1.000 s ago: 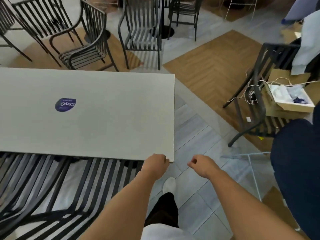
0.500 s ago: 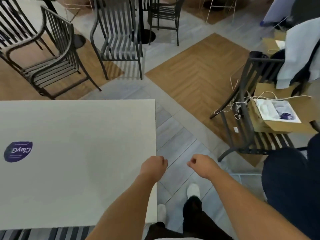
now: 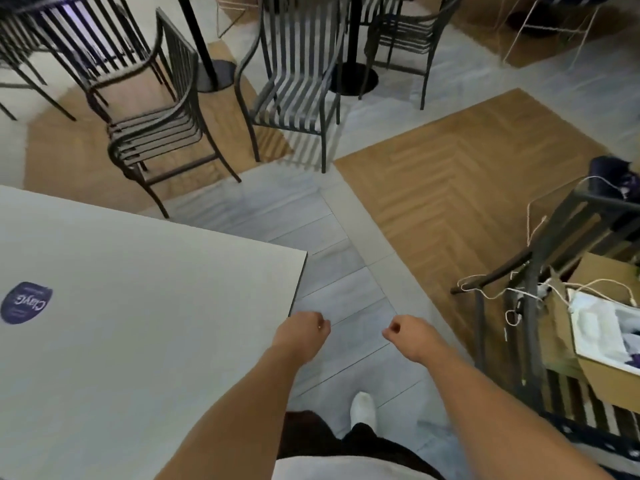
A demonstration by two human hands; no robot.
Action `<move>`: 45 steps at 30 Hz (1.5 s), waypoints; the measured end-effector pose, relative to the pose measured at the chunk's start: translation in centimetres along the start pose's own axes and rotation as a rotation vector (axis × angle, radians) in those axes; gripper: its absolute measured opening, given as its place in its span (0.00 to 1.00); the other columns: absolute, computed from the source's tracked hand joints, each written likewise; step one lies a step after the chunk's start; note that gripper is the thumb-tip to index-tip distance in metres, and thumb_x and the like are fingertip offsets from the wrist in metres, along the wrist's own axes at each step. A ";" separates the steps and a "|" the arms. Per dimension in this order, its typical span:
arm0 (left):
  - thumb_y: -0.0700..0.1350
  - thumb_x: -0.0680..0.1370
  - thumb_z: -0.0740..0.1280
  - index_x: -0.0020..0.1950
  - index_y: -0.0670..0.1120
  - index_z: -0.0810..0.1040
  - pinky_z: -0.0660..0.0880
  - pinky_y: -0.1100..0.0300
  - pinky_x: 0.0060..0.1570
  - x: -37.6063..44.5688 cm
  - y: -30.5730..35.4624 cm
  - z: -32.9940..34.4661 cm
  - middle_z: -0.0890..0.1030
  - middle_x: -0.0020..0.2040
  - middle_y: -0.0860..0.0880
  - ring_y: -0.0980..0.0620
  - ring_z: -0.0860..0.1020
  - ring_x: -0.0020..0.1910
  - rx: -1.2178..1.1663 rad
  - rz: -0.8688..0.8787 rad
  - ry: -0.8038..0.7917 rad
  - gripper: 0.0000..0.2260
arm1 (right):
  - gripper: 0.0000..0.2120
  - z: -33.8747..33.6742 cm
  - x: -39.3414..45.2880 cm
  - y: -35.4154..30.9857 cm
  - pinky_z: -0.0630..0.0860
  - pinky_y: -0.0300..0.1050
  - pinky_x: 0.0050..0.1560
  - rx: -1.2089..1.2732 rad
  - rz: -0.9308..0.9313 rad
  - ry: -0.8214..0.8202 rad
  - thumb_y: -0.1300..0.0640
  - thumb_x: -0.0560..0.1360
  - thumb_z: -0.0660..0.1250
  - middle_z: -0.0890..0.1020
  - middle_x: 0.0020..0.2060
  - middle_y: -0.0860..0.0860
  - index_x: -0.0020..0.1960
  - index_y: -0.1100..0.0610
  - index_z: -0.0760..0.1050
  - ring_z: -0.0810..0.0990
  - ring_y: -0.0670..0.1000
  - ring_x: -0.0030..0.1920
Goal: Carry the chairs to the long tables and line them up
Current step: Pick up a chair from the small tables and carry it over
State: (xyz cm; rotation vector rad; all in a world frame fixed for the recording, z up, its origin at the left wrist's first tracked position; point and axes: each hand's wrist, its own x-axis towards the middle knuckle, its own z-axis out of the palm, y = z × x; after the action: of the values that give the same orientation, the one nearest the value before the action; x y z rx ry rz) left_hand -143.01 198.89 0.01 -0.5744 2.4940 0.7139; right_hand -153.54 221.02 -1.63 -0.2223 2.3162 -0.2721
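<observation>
A long pale grey table [image 3: 145, 306] with a purple round sticker [image 3: 26, 302] fills the lower left. Beyond its far corner stand dark slatted metal chairs: one armchair [image 3: 162, 129] at the left on the wood floor and one [image 3: 294, 95] in the middle on the grey tiles. My left hand [image 3: 303, 332] hangs over the table's right edge with fingers curled and nothing in it. My right hand [image 3: 408, 336] is out over the tiled floor, also curled into a loose fist and holding nothing.
More dark chairs [image 3: 405, 39] and black pedestal table bases [image 3: 353, 77] stand at the back. At the right a dark chair [image 3: 540, 271] carries a cardboard box [image 3: 609, 327] and white cables. My white-socked foot [image 3: 362, 408] is on the grey tiles.
The view has moved forward and past the table's end. The slatted chair at the table's near side has dropped out of view, and the chairs ahead look closer. Both hands stay curled and hold nothing.
</observation>
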 end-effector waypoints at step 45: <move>0.53 0.85 0.57 0.49 0.44 0.80 0.79 0.49 0.47 74.8 22.8 -44.0 0.82 0.43 0.44 0.42 0.80 0.44 -0.084 -0.077 0.091 0.18 | 0.14 -63.2 66.5 -20.7 0.73 0.44 0.48 -0.128 -0.125 0.043 0.46 0.81 0.67 0.84 0.50 0.55 0.52 0.57 0.81 0.81 0.57 0.54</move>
State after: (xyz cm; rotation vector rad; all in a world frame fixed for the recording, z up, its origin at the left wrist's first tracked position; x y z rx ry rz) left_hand -228.66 171.97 0.63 -0.7451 2.5186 0.7823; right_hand -243.34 193.05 0.58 -0.4299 2.3679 -0.1923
